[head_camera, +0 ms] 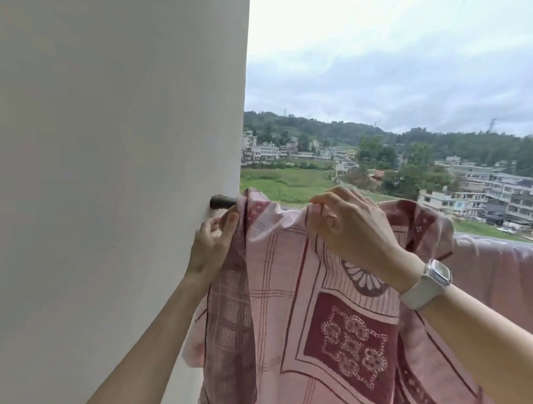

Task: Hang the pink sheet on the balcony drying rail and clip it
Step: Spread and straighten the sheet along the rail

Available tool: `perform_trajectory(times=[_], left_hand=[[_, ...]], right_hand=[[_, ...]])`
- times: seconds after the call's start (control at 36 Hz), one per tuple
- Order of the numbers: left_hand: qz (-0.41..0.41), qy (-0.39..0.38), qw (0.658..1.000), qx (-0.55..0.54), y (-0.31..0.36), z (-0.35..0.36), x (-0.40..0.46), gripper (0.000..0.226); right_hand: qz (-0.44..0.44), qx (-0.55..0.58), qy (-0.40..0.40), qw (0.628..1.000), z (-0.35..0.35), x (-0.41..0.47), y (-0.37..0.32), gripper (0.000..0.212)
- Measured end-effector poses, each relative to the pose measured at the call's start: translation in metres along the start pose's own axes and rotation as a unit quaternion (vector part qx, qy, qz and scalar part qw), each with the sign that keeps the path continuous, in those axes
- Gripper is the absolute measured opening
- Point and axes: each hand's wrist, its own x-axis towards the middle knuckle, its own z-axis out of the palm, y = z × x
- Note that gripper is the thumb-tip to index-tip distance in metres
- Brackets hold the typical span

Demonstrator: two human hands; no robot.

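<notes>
Sheet (330, 313) looks light and floppy, draped over the rail (222, 202) right beside the wall (106, 162), so it'll probably slide unless held along the top fold. Left hand (210, 245) pinches the bunched edge under the rail's wall end; right hand (347, 227) pinches the fold further out. Wall side's tight, open room only away from it.
</notes>
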Motion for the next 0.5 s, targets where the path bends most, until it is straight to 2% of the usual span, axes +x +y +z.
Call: perform_trajectory(times=[0.06, 0.11, 0.22, 0.28, 0.33, 0.42, 0.5], left_hand=[[-0.018, -0.008, 0.999, -0.037, -0.003, -0.002, -0.002, 0.039], [0.009, 0.033, 0.998, -0.047, -0.001, -0.003, 0.001, 0.017], [0.046, 0.143, 0.989, 0.016, 0.003, -0.008, 0.015, 0.009], [0.019, 0.25, 0.968, 0.014, 0.011, -0.018, 0.025, 0.018], [-0.017, 0.32, 0.947, 0.026, 0.013, -0.032, 0.035, 0.023], [-0.036, 0.298, 0.946, 0.125, 0.007, -0.038, 0.042, 0.026], [0.054, 0.257, 0.952, 0.157, 0.007, -0.024, 0.028, 0.034]], right_hand=[[-0.014, -0.026, -0.037, 0.999, 0.012, -0.003, -0.005, 0.035], [-0.017, -0.043, -0.036, 0.998, 0.021, -0.006, -0.003, 0.029], [-0.014, -0.05, 0.015, 0.999, 0.03, -0.007, 0.004, 0.015], [0.007, -0.03, 0.04, 0.999, 0.028, -0.004, 0.004, 0.011], [0.026, -0.02, 0.055, 0.998, 0.026, -0.001, 0.004, 0.011], [0.003, -0.024, 0.061, 0.998, 0.026, -0.003, 0.007, 0.015], [-0.056, -0.004, 0.056, 0.997, 0.024, -0.012, 0.011, 0.024]])
